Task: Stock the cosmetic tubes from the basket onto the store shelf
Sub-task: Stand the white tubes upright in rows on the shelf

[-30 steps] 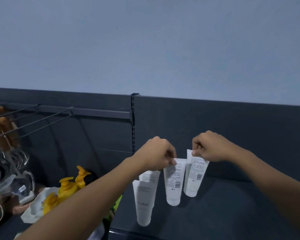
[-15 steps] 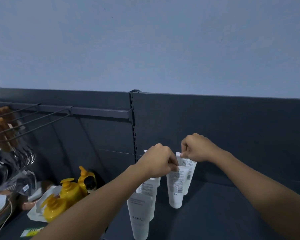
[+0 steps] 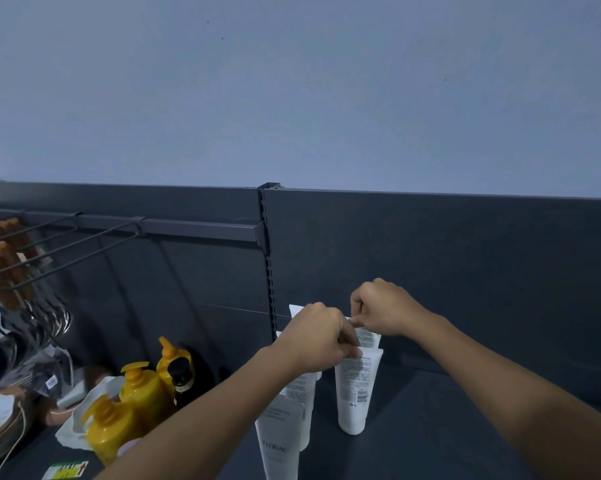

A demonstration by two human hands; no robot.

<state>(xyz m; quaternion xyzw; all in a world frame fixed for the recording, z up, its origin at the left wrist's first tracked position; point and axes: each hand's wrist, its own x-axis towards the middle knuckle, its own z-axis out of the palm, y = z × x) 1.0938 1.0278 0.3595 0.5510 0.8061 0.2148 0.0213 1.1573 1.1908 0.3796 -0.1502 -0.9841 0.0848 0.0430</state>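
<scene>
While the fingers of the left hand pinch the flat top of the front tube, which hangs upright below them with its cap down at the shelf, the right hand, farther back, pinches the top of the back tube just behind it.

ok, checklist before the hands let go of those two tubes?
1. Left hand pinches the front tube at its crimped top: ok.
2. Front tube upright, cap down on the shelf: ok.
3. Right hand pinches the rear tube: ok.
4. Rear tube's cap seated: cannot tell, hidden behind the front tube.
5. FLORAL tube stands apart from the front tube: ok.
6. Bare shelf to the right for more tubes: ok.
</scene>
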